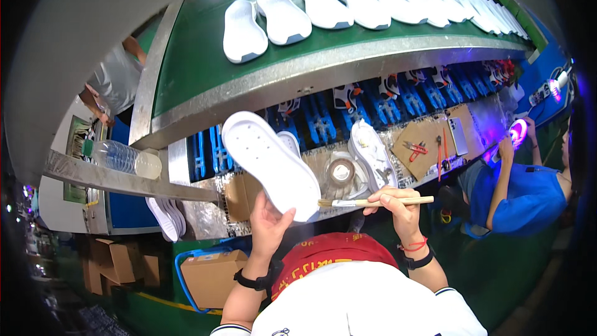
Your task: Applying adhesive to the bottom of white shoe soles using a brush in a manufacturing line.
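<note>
A white shoe sole (268, 162) is tilted up in front of me, gripped near its lower end by my left hand (270, 223). Small dark holes dot its upper part. My right hand (398, 207) is closed around a paintbrush (354, 202) with a pale wooden handle. The brush's bristles meet the sole's right edge near its lower end. Just beyond the brush, a brown tape roll (341, 173) lies on the bench, beside another white sole (369, 154) with small items in it. Part of a further white sole (288, 142) shows behind the one I hold.
White soles (329, 5) line the green conveyor (193, 56) above the bench. Below it runs a rack of blue holders (320, 118). Red-handled snips (415, 148) lie on cardboard at right. A plastic bottle (127, 158) lies left. A person in blue (519, 196) works at right; cardboard boxes (211, 274) stand below.
</note>
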### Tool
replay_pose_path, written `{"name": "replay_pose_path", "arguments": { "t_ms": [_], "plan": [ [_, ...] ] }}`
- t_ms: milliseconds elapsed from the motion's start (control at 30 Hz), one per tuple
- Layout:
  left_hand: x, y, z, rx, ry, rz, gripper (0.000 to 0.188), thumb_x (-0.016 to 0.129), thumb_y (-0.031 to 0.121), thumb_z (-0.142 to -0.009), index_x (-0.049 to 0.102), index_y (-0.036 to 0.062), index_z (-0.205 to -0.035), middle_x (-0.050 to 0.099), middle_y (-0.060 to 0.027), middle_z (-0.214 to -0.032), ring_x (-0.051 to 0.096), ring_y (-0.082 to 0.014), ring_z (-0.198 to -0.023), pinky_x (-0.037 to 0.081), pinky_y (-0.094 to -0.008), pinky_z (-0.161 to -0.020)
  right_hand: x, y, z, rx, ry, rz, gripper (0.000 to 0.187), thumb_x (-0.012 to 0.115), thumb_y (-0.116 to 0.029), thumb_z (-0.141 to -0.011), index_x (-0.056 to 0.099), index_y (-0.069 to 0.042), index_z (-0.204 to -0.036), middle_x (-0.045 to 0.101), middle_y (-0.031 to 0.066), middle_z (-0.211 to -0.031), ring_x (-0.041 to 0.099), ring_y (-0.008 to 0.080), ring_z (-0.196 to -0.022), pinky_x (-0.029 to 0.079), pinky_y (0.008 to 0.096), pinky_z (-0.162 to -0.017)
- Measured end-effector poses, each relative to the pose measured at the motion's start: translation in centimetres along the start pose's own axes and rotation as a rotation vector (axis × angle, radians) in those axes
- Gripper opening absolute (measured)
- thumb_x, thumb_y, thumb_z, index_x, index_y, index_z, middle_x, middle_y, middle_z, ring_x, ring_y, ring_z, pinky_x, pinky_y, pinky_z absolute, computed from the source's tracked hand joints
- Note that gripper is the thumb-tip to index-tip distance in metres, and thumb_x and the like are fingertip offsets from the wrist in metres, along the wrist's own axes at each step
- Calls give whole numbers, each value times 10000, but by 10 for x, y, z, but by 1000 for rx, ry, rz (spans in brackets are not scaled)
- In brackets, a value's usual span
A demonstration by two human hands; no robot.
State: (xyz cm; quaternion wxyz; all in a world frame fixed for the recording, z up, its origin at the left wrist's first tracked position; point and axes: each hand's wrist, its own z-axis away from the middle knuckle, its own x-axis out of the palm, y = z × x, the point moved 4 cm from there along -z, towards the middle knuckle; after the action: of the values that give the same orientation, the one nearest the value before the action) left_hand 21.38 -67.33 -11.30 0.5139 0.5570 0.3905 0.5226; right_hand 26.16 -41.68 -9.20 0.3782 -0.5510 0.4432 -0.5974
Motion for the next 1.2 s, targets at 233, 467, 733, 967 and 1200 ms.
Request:
{"name": "replay_pose_path", "arguments": {
  "t_ms": [233, 467, 733, 967, 1200],
  "plan": [
    [17, 25, -1, 95, 76, -190, 631, 578, -70, -814, 268, -62, -1363, 572, -209, -1138, 617, -218, -996, 537, -288, -804, 30, -20, -12, -271, -176, 363, 134, 559, -8, -803, 687, 30, -818, 677, 95, -666, 621, 158, -574, 452, 272, -596],
    [13, 26, 3, 120, 117, -227, 619, 602, -37, -807, 307, -71, -1351, 622, -198, -1045, 649, -209, -906, 549, -286, -762, 33, -29, -13, -363, -265, 428, 116, 576, -13, -790, 688, 15, -796, 671, 68, -650, 605, 142, -545, 424, 273, -574],
    [9, 25, 3, 128, 111, -284, 628, 607, -31, -804, 310, -63, -1356, 628, -193, -1036, 652, -203, -896, 547, -286, -761, 37, -32, -20, -345, -317, 446, 119, 575, -16, -791, 693, 2, -797, 669, 57, -646, 595, 144, -536, 417, 270, -558],
    [6, 27, 4, 123, 101, -305, 624, 608, -28, -805, 318, -60, -1357, 628, -184, -1040, 652, -198, -891, 549, -290, -754, 37, -34, -24, -394, -378, 502, 106, 593, -18, -777, 698, -21, -790, 668, 35, -653, 572, 146, -546, 417, 280, -552],
    [5, 29, 6, 125, 91, -294, 619, 606, -29, -806, 321, -64, -1355, 618, -188, -1067, 649, -193, -898, 546, -282, -756, 40, -36, -27, -422, -416, 598, 101, 602, -29, -761, 701, -30, -779, 661, 30, -641, 571, 142, -549, 415, 281, -554]
  ]
}}
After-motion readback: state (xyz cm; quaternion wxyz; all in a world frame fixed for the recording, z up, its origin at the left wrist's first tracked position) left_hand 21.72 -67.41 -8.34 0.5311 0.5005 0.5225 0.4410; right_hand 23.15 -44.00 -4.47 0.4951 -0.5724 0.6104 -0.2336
